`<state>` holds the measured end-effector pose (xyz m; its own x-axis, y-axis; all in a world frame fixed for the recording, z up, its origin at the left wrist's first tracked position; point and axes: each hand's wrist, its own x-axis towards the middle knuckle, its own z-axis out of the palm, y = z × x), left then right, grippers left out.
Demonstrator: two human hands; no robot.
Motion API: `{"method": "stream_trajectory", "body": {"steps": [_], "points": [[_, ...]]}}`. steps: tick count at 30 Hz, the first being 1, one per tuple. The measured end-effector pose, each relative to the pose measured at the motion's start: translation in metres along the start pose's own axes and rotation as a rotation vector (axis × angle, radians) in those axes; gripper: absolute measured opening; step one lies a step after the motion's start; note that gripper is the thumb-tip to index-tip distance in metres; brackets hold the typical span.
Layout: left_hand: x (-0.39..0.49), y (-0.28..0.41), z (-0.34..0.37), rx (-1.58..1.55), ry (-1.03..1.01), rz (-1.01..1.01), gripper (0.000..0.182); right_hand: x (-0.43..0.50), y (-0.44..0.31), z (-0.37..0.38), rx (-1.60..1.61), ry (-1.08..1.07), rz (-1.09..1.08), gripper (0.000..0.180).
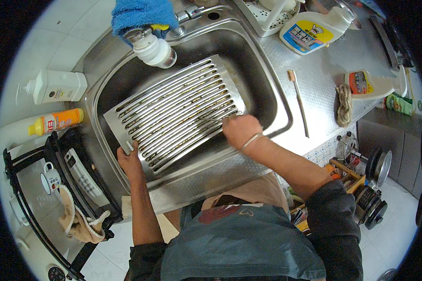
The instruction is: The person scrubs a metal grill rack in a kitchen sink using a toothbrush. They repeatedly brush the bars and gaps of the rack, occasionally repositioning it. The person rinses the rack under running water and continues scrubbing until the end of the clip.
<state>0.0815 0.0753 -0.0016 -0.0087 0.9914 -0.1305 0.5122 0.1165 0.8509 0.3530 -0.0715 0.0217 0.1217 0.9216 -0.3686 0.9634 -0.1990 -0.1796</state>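
A slotted stainless-steel range hood baffle filter (181, 109) lies tilted across the metal sink basin (260, 63). Dark and yellowish grime shows along its slots. My left hand (130, 159) grips the filter's near left edge, by a small light-coloured handle (128, 147). Over the right part of the filter, my right hand (242, 130) is closed around a thin tool (211, 118) whose end reaches onto the slats. Most of that tool is hidden in my fist, so its exact kind cannot be told.
A faucet filter (154, 51) with a blue cloth (142, 15) hangs over the basin. On the right counter lie a brush (298, 95), a twisted rag (344, 105) and two cleaner bottles (307, 33). Left are a white pump bottle (59, 86), an orange bottle (58, 121) and a black rack (24, 207).
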Motion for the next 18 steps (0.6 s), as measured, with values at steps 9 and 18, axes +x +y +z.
{"method": "stream_trajectory", "body": {"steps": [9, 18], "points": [[0.004, -0.014, -0.003, -0.038, -0.005, 0.001, 0.026, 0.016, 0.022, -0.027, -0.102, -0.186, 0.005, 0.017], [0.004, -0.006, -0.002, 0.048, 0.011, 0.006, 0.027, 0.043, 0.047, -0.048, -0.248, -0.335, -0.080, 0.020]]}}
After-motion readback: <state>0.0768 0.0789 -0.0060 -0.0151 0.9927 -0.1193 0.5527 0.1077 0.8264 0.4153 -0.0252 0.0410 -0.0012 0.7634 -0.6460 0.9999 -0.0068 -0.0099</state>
